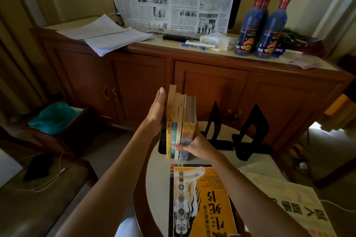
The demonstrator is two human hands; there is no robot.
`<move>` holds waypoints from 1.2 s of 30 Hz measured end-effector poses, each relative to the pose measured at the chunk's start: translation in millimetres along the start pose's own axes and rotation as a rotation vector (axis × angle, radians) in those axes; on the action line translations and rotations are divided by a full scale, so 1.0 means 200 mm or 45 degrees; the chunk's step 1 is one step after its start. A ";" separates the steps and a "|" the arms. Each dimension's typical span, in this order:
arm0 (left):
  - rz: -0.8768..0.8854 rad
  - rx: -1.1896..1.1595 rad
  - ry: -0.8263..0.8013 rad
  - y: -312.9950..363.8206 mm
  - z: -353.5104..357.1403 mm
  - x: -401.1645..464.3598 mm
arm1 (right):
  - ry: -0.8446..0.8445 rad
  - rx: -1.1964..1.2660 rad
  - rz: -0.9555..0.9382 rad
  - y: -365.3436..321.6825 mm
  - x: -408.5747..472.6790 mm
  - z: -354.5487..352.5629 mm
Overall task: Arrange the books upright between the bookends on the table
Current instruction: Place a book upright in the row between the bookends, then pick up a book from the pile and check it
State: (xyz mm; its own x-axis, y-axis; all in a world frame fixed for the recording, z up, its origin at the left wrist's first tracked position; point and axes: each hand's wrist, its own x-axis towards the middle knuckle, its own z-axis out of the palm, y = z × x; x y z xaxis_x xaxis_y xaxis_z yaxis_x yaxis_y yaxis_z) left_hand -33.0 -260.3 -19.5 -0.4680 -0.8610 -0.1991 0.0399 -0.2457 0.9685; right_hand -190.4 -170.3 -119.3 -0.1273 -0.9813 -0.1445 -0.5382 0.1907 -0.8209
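Observation:
Several thin books [179, 121] stand upright together on the small round table [154, 179], spines toward me. My left hand [158, 109] lies flat against the left side of the stack. My right hand [194, 146] grips the stack's lower right side, thumb across the spines. Two black metal bookends [213, 121] [252, 132] stand apart to the right of the stack, with nothing between them. A large yellow-covered book [200, 202] lies flat on the table nearest me.
A wooden sideboard [192, 86] stands behind the table with papers [107, 34], a newspaper [173, 0], pens and dark sauce bottles [262, 29] on top. A cloth bag [292, 202] lies at the table's right. A bin with a teal liner [55, 117] sits at left.

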 end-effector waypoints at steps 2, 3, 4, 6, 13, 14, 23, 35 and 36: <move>-0.002 -0.053 0.059 -0.04 -0.03 -0.07 | 0.026 0.006 -0.021 -0.04 -0.03 -0.02; 0.000 -0.074 0.111 -0.06 -0.04 -0.12 | 0.040 0.021 -0.018 -0.06 -0.04 -0.03; -0.006 -0.081 0.168 -0.10 -0.06 -0.18 | 0.051 0.039 -0.009 -0.08 -0.06 -0.04; -0.017 -0.047 0.248 -0.18 -0.08 -0.32 | 0.076 0.063 0.002 -0.12 -0.09 -0.06; -0.249 0.480 0.081 -0.52 -0.02 -0.75 | 0.200 0.010 0.092 -0.26 -0.33 -0.09; -0.311 0.548 0.055 -0.59 -0.01 -0.78 | 0.219 -0.011 0.121 -0.27 -0.39 -0.10; -0.167 0.531 -0.012 -0.76 0.01 -0.91 | 0.367 -0.339 0.152 -0.06 -1.11 0.14; -0.066 0.091 0.262 -0.73 0.02 -1.01 | 0.587 0.023 0.237 -0.02 -1.34 0.29; -0.087 0.050 0.283 -0.73 0.01 -1.01 | 0.586 0.059 0.208 -0.02 -1.34 0.26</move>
State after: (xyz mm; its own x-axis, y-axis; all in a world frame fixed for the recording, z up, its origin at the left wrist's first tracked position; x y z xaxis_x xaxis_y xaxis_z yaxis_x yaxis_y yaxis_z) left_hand 54.4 -50.3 -120.4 -0.2620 -0.9210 -0.2884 -0.0213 -0.2933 0.9558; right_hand -110.1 90.9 -105.3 -0.5678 -0.8229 -0.0228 -0.4440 0.3294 -0.8333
